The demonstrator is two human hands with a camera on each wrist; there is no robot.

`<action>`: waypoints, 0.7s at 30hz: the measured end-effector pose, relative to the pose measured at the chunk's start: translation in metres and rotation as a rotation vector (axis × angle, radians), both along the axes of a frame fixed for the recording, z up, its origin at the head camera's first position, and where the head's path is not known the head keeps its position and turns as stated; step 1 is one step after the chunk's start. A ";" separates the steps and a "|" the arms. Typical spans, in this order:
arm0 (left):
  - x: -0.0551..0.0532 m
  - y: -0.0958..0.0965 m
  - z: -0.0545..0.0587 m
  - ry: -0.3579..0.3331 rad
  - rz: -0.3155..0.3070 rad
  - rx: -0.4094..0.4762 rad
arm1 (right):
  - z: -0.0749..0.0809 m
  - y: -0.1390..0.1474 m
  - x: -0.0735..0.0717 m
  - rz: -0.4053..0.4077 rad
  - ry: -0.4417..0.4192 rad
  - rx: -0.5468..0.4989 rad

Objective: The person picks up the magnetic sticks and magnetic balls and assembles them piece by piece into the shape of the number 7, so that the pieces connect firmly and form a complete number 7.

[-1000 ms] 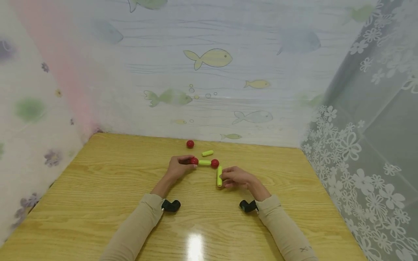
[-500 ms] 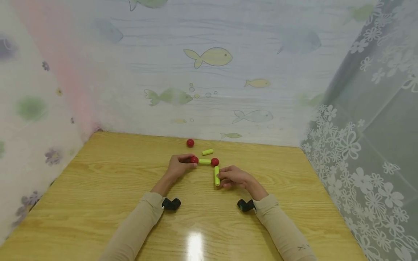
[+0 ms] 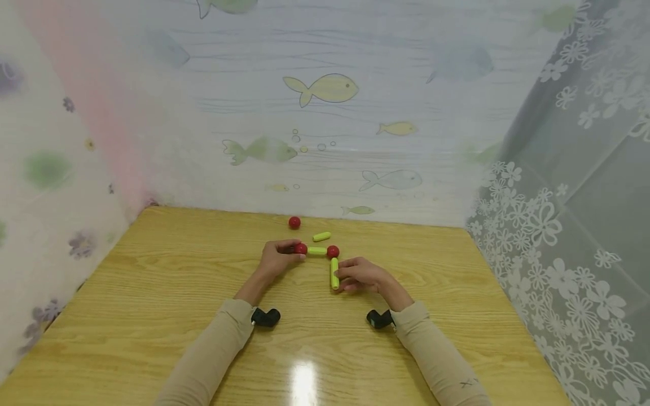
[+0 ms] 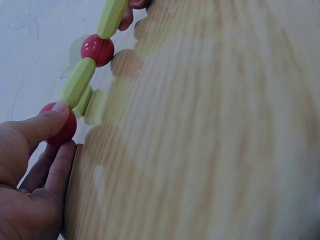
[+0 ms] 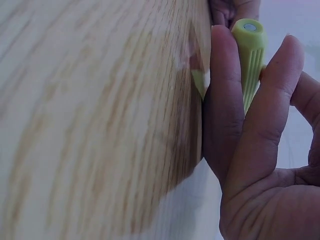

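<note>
My left hand (image 3: 278, 260) pinches a red ball (image 4: 65, 126) between thumb and fingers. From that ball a yellow-green ribbed rod (image 3: 317, 251) runs right to a second red ball (image 3: 332, 251). My right hand (image 3: 361, 275) holds another yellow-green rod (image 3: 334, 274), which points toward me below the second ball. In the left wrist view this rod's end appears to meet the ball; whether it is attached, I cannot tell. The right wrist view shows a round metal-looking disc in the rod's near end, with fingers (image 5: 225, 70) beside it.
Behind the joined pieces, a loose yellow-green rod (image 3: 322, 237) and a third red ball (image 3: 294, 223) lie on the wooden table (image 3: 178, 270). A fish-patterned sheet (image 3: 325, 158) hangs along the table's back edge, with patterned covers on both sides.
My right hand has moved slightly left with its rod, bringing the rod's far end under the right-hand red ball. My left hand keeps its hold in place.
</note>
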State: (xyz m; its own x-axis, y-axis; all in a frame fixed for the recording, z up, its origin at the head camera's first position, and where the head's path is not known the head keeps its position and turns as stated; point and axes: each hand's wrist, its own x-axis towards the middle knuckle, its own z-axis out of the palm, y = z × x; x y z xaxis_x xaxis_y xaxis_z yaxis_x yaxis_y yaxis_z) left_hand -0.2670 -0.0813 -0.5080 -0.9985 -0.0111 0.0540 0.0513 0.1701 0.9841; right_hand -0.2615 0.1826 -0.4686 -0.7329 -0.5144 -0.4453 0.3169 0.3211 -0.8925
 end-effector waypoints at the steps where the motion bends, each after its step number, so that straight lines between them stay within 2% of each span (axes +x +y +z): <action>1: 0.000 0.000 0.000 -0.001 0.001 0.000 | 0.000 0.000 0.000 -0.001 0.002 0.001; 21: 0.000 0.001 0.000 0.007 0.001 0.010 | 0.001 -0.006 0.000 -0.045 0.021 0.051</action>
State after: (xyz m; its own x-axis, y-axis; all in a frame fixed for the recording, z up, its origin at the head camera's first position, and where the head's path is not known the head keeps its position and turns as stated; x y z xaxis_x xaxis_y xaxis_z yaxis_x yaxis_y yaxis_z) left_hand -0.2666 -0.0807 -0.5080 -0.9980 -0.0126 0.0612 0.0584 0.1607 0.9853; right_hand -0.2619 0.1765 -0.4680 -0.7640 -0.4578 -0.4547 0.3137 0.3523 -0.8818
